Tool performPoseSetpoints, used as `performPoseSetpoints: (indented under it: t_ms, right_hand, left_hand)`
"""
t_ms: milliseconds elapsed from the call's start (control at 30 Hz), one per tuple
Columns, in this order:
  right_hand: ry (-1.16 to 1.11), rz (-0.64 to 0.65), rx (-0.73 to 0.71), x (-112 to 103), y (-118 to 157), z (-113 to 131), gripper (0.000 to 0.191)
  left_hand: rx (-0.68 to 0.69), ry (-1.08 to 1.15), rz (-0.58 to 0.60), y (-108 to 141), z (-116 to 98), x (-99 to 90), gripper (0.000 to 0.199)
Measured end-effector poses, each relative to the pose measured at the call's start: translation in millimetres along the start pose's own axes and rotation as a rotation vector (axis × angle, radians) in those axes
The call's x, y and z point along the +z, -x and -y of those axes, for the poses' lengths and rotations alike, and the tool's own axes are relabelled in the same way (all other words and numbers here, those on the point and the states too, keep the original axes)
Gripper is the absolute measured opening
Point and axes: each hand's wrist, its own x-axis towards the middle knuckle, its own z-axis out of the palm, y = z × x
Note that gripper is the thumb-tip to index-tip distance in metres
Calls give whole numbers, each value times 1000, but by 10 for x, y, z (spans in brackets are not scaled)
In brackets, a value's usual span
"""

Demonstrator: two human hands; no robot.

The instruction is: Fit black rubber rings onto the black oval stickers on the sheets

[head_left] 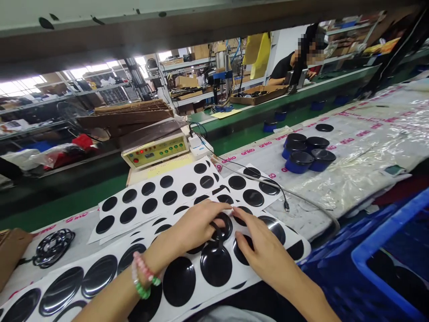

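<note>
My left hand (201, 221), with a bead bracelet on its wrist, curls around a black round piece (227, 227) that has a thin dark band. Its thumb and fingers look closed on that piece, partly hidden. My right hand (259, 235) is just to the right, its thumb and index finger curved and apart. The index fingertips of both hands meet above the piece. Below them lies a glossy black disc (216, 267), on white sheets (197, 297) carrying rows of black round stickers (178, 281).
A control box (156, 152) with lit buttons stands behind the sheets. Blue-sided round units (299, 163) with black tops cluster at the right. A cable (301, 201) crosses the bench. A blue crate (389, 232) is at the right, a coiled cord (53, 247) at the left. Another person works beyond.
</note>
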Motion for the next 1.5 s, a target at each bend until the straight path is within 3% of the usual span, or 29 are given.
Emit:
performPoseSetpoints:
  t_ms: [100,233,333,567,833,900,967,1033,1067,1100,1200,1267,1367,1433,1500]
  right_hand:
    - [57,-30,4,110,30,18,41]
    - [97,-64,-14,139,44,43,45]
    - [121,-91,-14,149,56,60,43]
    - [204,-132,-23,205,59,69,41]
    - [365,-172,-19,336,66,110,42]
    - [385,-181,-12,357,64,121,41]
    - [391,-190,-7,367,59,128,41]
    - [385,-185,-2,369,56,132,41]
    - [378,-179,1,368,55,131,41]
    - [370,-171,5,365,55,128,42]
    - [336,-156,17,349,59,111,43]
    - [290,-144,26,334,61,99,42]
    - [228,-121,47,321,60,93,40]
    - [216,-118,56,320,56,100,40]
    - [219,-122,63,320,50,110,39]
  left_hand:
    - [75,-173,178,-103,121,36,47]
    - [119,-211,281,-289,201,28,31]
    - [129,-221,314,-293,206,17,27]
    - [130,-270,168,-68,188,21,37]
    - [193,-272,67,-52,230,57,14]
    - [236,-181,11,69,249,11,14]
    - [258,24,-132,235,244,-64,24]
    - [227,209,-286,401,195,-125,27]
    - [196,248,-307,466,154,-135,21]
    - [165,252,-261,513,106,-123,15]
    - [117,115,35,534,-29,25,57]
    - [112,-69,153,474,-75,160,70]
    - [154,-255,181,358,-87,279,52]
    - [165,-291,221,303,-81,285,34]
    - [184,-308,262,291,-69,260,28]
